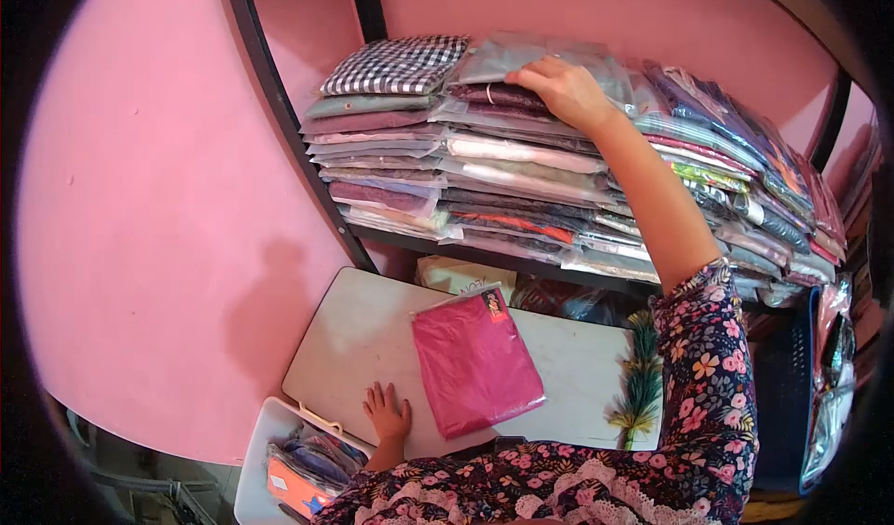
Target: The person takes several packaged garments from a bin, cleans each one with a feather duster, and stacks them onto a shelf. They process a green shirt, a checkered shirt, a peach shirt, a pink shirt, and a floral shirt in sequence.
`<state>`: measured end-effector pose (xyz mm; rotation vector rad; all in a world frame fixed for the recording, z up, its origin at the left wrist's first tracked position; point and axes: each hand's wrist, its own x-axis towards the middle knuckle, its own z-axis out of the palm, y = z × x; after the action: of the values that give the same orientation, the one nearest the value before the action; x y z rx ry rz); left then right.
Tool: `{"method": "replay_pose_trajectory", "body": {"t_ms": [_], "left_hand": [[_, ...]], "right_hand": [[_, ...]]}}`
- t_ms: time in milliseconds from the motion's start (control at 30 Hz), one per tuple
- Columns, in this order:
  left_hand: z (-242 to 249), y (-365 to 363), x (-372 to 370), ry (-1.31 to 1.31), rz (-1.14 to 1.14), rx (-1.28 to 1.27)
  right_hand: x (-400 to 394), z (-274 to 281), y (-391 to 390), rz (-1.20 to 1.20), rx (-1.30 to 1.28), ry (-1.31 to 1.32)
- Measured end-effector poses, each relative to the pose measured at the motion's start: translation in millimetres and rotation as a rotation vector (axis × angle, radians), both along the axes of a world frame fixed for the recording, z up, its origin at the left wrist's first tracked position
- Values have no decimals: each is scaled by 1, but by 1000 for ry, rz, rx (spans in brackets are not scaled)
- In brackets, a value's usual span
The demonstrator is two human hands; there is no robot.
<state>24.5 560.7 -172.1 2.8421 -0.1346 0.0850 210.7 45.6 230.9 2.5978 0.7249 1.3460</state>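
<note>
On the shelf above, my right hand (563, 92) lies on the grey garment in a clear bag (494, 60) at the top of the middle stack. Its fingers extend leftward over the bag; the thumb is hard to make out. Just under it show dark plum bagged garments (498, 97). Down on the white table (354, 311), my left hand (386, 413) rests flat with its fingers spread, holding nothing. To its right lies a magenta garment in a clear bag (475, 362), with a dark and orange label at its upper corner.
Folded bagged clothes fill the shelf, including a checked black-and-white one (396, 64) and a leaning right stack (736, 143). A white bin (256, 460) with bagged items stands left of my body. Green tinsel-like decoration (640, 376) lies at the table's right end. A dark blue basket (782, 385) stands right.
</note>
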Motion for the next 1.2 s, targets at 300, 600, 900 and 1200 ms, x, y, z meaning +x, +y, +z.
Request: {"method": "replay_pose_trajectory", "body": {"t_ms": [300, 600, 900, 1200], "left_hand": [[-2, 3, 0, -8, -21, 32], [2, 2, 1, 13, -8, 17], [-4, 3, 4, 3, -18, 21], [-6, 0, 18, -34, 47, -55]], "right_hand": [[-1, -10, 14, -120, -61, -93], [0, -13, 18, -127, -26, -95], [-20, -19, 42, -164, -12, -225], [-125, -311, 116, -329, 942, 979]]}}
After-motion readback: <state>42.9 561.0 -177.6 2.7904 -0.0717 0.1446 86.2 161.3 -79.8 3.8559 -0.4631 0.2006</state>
